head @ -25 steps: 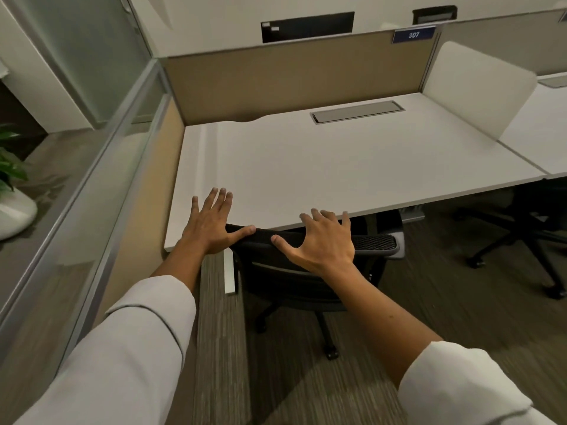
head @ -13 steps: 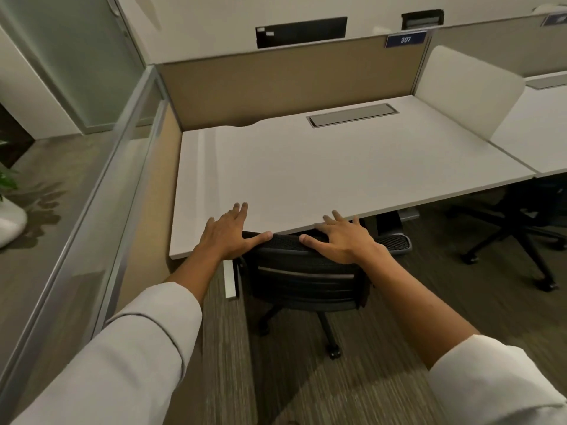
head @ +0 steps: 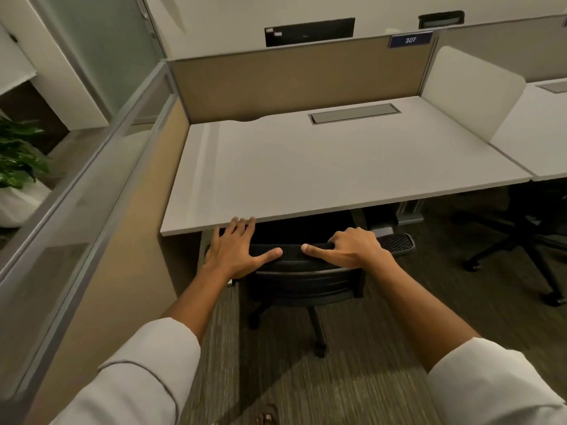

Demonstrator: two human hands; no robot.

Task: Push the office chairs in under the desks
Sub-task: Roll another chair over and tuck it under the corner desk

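Note:
A black mesh office chair (head: 302, 285) stands at the front edge of the white desk (head: 322, 170), its seat under the desktop and only the backrest and wheeled base showing. My left hand (head: 234, 251) lies flat on the left end of the backrest's top, fingers stretched to the desk edge, thumb along the rim. My right hand (head: 352, 250) sits on the right part of the top rim, fingers curled over it, thumb pointing left. The chair's right armrest (head: 397, 242) sticks out just under the desk edge.
A second black chair (head: 521, 237) stands pulled out under the neighbouring desk (head: 537, 145) on the right. A tan and glass partition (head: 101, 191) runs along the left, a potted plant (head: 17, 157) behind it. A white divider (head: 469, 93) separates the desks. Carpet lies below.
The chair has rolled further in under the desk with both hands following it forward. My right hand's fingers have curled over the backrest's top; my left stays flat.

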